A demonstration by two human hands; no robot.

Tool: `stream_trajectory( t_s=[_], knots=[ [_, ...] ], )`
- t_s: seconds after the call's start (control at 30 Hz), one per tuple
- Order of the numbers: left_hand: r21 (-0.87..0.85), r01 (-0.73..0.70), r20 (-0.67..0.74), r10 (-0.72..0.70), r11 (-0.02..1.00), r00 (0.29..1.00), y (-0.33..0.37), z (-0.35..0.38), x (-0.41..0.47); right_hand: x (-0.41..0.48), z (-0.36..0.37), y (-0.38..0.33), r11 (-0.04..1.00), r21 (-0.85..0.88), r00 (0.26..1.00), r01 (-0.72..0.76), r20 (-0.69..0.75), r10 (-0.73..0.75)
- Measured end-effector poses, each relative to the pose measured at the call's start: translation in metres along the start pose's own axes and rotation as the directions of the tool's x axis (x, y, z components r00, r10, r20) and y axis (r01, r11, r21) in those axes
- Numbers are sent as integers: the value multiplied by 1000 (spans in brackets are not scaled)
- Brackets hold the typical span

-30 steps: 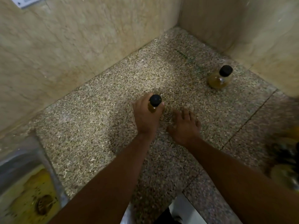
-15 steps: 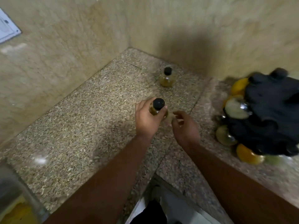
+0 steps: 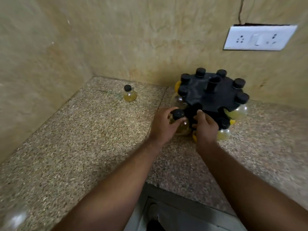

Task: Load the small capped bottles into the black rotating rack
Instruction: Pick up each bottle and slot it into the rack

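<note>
So the left hand (image 3: pixel 164 126) is wrapped around a small round bottle (image 3: pixel 180 125) with a black cap, yellowish liquid inside, held right up against the near edge of the black rack (image 3: pixel 211 95), which sits on the speckled stone counter (image 3: pixel 86 139) close to the back wall. Most of the bottle's body is hidden behind the fingers, so only the cap and a bit of glass show. The right hand (image 3: pixel 205 127) is on the rack's lower front part, fingers curled, but I honestly can't tell if it's gripping anything since the rack is all black and blurry there. Capped bottles fill the top ring; lower ones are mostly hidden. One more bottle (image 3: pixel 129 94) stands alone back in the corner. A white socket plate (image 3: pixel 259 38) is on the wall.
</note>
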State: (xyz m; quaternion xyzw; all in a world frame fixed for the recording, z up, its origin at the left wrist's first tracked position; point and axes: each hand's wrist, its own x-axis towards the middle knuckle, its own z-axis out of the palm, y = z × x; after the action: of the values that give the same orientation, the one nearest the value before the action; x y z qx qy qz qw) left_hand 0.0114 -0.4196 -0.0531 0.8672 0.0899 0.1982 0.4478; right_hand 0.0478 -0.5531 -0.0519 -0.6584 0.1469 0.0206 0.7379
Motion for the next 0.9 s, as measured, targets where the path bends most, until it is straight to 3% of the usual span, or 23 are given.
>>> stream_trajectory(
  t_s=[0.1, 0.33, 0.63, 0.9],
  knots=[
    [-8, -35, 43, 36, 999, 998, 18, 13, 4, 9, -17, -15, 992, 101, 995, -78, -57, 84],
    [19, -99, 62, 98, 995, 993, 41, 32, 23, 22, -25, -41, 965, 190, 981, -183, -27, 191],
    [48, -143, 92, 138, 989, 986, 36, 55, 38, 34, -37, -43, 982, 81, 985, -171, 41, 169],
    [49, -98, 19, 98, 994, 995, 34, 66, 33, 32, -36, -44, 988, 62, 989, -141, 57, 137]
  ],
)
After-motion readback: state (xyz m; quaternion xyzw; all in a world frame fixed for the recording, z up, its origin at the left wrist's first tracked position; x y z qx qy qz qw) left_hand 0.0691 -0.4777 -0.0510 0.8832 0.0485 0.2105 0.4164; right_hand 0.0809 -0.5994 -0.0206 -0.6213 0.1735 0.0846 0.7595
